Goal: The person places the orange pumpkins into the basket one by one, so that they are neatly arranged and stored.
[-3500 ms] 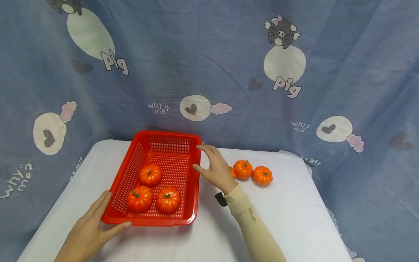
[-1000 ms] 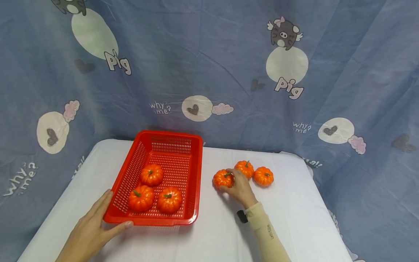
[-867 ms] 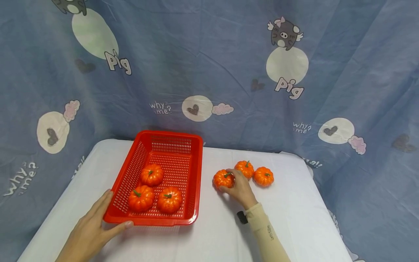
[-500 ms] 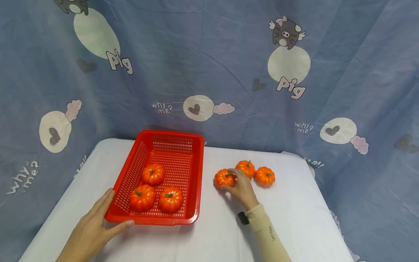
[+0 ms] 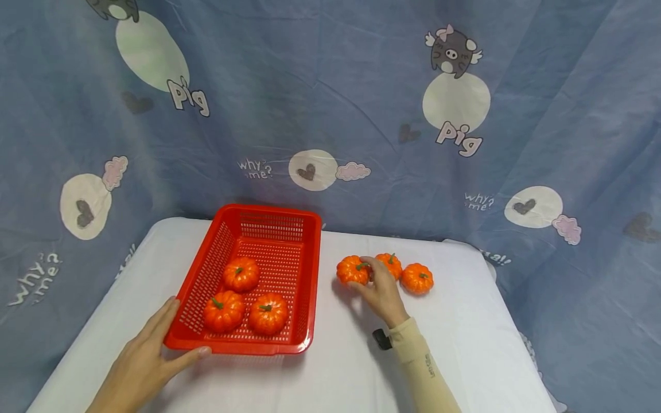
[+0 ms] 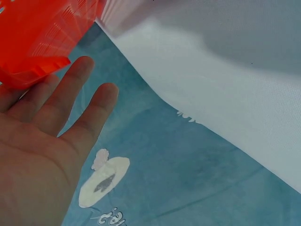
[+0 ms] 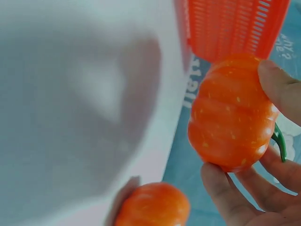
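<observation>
My right hand (image 5: 383, 291) grips a small orange pumpkin (image 5: 352, 271) with a green stem, thumb on one side and fingers on the other. In the right wrist view this pumpkin (image 7: 233, 115) shows above the white cloth, its shadow lying below. My left hand (image 5: 142, 358) rests at the near left corner of a red plastic basket (image 5: 237, 347), fingers straight along its side and thumb by the front rim. The left wrist view shows those fingers (image 6: 75, 80) extended beside the basket (image 6: 35, 70). Inside the basket sit three pumpkins (image 5: 268, 314) near its front left.
Two more pumpkins stand on the table right of the held one: one (image 5: 389, 265) partly behind my right hand, the other (image 5: 417, 279) farther right. A white cloth (image 5: 330, 378) covers the table. Behind it hangs a blue printed curtain (image 5: 361, 86).
My right hand has moved from beside the basket to the pumpkin on the right, taken hold of it and just raised it slightly. The left hand has stayed at the basket corner.
</observation>
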Demonstrator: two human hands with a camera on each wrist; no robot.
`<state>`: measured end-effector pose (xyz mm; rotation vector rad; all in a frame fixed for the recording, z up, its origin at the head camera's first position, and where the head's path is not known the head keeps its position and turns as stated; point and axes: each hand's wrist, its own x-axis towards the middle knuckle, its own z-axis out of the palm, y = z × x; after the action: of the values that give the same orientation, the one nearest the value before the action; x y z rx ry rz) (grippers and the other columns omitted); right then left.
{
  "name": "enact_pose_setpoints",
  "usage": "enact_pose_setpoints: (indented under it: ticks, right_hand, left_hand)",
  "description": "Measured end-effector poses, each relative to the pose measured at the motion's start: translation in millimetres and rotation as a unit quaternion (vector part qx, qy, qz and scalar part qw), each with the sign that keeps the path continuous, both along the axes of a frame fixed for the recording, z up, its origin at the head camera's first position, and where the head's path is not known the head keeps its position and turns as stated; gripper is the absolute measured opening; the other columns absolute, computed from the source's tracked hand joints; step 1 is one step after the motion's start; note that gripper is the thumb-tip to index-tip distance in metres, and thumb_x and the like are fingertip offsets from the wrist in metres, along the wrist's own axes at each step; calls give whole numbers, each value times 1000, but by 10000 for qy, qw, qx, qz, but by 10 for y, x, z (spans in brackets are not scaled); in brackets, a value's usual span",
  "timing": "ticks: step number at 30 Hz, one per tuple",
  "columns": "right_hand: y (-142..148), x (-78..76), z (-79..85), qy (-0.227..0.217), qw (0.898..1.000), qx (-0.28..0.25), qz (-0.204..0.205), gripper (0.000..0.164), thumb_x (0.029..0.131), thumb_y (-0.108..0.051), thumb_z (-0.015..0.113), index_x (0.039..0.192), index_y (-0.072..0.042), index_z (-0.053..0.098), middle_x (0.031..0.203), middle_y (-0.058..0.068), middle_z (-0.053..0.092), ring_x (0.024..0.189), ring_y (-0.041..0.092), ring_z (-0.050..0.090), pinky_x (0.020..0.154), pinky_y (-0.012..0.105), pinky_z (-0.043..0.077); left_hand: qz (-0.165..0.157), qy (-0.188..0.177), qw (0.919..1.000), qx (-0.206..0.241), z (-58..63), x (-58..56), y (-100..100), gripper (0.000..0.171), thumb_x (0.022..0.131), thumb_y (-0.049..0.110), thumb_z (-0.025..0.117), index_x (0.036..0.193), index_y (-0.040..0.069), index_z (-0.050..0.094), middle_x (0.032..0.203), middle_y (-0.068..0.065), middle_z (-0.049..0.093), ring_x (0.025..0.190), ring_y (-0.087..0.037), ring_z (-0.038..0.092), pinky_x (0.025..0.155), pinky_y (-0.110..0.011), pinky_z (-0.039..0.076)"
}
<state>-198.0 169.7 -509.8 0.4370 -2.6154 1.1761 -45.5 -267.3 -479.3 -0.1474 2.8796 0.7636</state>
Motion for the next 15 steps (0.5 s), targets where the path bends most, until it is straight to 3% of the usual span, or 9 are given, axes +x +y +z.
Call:
enact_pose_setpoints:
  ticks: [8,15]
  right_hand:
    - [-141,-8,189,52,9996,-262,10,66,81,-23,89,136,-5,58,132,11,62,106,25,60,87,41,57]
    - [-278,-8,346,245,9992,-275,165,69,79,-29,90,136,-9,59,130,8,62,108,23,61,87,43,60]
  left_hand:
    - [-10,-55,10000,-9,-7,-17,1,134,75,83,62,162,5,-3,162,-32,14,135,-60,28,98,-79,29]
    - [-3,63,10000,-30,-12,11,2,134,75,84,63,162,6,-2,161,-32,16,133,-59,31,96,-80,31]
